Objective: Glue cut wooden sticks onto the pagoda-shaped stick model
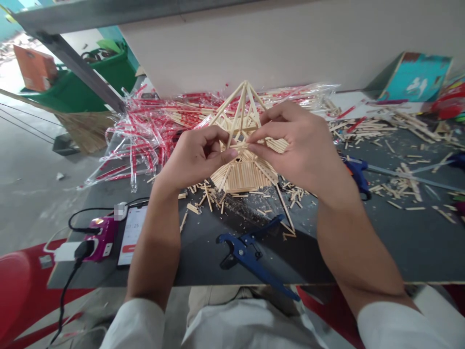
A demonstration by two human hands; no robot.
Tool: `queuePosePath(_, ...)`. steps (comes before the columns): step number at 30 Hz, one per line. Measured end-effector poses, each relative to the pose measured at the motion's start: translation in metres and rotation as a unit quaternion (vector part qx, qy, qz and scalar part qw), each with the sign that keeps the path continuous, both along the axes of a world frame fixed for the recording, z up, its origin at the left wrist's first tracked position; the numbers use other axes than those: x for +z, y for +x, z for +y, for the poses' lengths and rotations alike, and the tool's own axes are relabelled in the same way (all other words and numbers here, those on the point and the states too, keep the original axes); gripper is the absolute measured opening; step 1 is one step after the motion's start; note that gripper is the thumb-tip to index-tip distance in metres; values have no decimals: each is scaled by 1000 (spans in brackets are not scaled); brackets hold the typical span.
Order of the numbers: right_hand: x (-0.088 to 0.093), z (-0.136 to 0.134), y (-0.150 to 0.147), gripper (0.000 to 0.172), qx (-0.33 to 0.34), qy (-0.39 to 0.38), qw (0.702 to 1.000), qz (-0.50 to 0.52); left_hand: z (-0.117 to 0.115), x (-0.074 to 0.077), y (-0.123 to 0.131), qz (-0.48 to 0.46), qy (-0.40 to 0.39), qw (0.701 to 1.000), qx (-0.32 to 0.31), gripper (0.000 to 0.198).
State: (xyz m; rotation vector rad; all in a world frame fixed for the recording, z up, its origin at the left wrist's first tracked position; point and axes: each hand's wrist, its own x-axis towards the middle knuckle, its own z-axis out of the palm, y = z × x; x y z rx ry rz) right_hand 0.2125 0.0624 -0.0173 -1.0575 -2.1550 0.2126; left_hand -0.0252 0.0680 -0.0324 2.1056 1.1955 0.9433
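Observation:
A tall pointed model of thin wooden sticks (pixel 242 177) stands tilted between my hands, its ribs meeting at a peak. My left hand (pixel 196 160) grips its near left side, and my right hand (pixel 290 145) presses on its right side. Their fingertips meet at a short stick (pixel 240 145) lying across the middle of the model. My fingers hide the model's centre. Cut stick pieces (pixel 207 196) lie scattered on the dark tabletop (pixel 366 247) just below the model.
A blue pipe cutter (pixel 250 249) lies in front of me, and a blue glue gun (pixel 358 173) lies at right among loose sticks. At left are a phone (pixel 131 235) and a charging pink power bank (pixel 102 237). Red-and-clear wrappers (pixel 141 133) are heaped behind.

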Motion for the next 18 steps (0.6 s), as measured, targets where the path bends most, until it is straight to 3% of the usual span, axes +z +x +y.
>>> queuePosePath(13, 7, -3, 4, 13, 9, -50, 999, 1, -1, -3, 3, -1, 5, 1000, 21, 15)
queuePosePath(18, 9, -6, 7, 20, 4, -103, 994, 46, -1, -2, 4, -14, -7, 1000, 19, 15)
